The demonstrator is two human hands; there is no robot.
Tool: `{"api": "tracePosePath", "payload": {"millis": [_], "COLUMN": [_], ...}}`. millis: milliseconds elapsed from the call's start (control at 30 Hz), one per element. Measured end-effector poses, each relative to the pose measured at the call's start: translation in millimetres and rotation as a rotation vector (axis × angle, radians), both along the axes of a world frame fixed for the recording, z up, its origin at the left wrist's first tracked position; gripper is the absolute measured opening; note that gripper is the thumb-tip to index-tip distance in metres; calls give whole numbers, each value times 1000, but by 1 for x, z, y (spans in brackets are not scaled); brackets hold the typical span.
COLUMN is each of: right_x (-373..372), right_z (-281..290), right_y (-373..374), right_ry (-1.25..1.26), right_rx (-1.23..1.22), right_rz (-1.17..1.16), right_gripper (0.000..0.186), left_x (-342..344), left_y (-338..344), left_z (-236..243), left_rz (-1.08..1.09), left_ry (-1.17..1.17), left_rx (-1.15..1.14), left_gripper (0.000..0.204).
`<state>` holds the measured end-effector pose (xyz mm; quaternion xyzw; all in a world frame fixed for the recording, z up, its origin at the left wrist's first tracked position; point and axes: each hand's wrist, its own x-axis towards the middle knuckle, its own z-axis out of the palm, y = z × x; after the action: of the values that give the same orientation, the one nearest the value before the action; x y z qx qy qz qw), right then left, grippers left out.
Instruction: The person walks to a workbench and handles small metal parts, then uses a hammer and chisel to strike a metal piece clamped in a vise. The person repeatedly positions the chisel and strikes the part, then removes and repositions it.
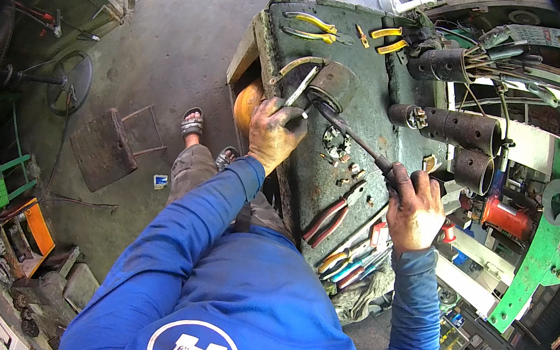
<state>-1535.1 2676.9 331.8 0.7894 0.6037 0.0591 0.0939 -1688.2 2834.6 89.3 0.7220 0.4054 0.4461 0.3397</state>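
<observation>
My left hand (pixel 275 135) is closed round a slim, pale metal tool (pixel 301 86) that points up and away; its exact kind is hidden by the fingers. My right hand (pixel 417 208) grips the handle of a long dark tool (pixel 360 142) that looks like a soldering iron. Its thick head reaches the near end of a short, dark metal cylinder (pixel 339 83) lying on the bench. Whether it touches the cylinder, I cannot tell. A curved strap (pixel 297 64) lies beside the cylinder. Close to the iron's shaft sits a small round slotted part (pixel 336 142), with several bits around it.
The dark bench (pixel 377 45) carries yellow-handled pliers (pixel 318 28), red-handled pliers (pixel 334 215) and several screwdrivers (pixel 356 268). Metal tubes (pixel 458 128) and a can of rods (pixel 446 64) line its right side. A wooden stool (pixel 103 150) stands on the floor at left.
</observation>
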Motion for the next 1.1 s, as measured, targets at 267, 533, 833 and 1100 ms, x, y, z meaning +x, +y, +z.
{"api": "tracePosePath", "payload": {"millis": [267,533,833,1100], "right_x": [0,1,5,2], "right_z": [2,1,1,2], "right_y": [0,3,1,2], "right_ry": [14,72,24,36], "right_rx": [-44,-14,-21,-23], "right_rz": [-33,-66,-29,-54], "right_gripper": [54,51,51,52], "left_x": [-14,-101,-94,-83], "left_y": [3,25,30,26], "left_z": [9,48,66,55], "left_rz": [-55,-390,-537,-485], "left_ry": [4,45,80,72], "left_rx": [21,-46,-246,-221], "left_gripper": [26,17,31,37]}}
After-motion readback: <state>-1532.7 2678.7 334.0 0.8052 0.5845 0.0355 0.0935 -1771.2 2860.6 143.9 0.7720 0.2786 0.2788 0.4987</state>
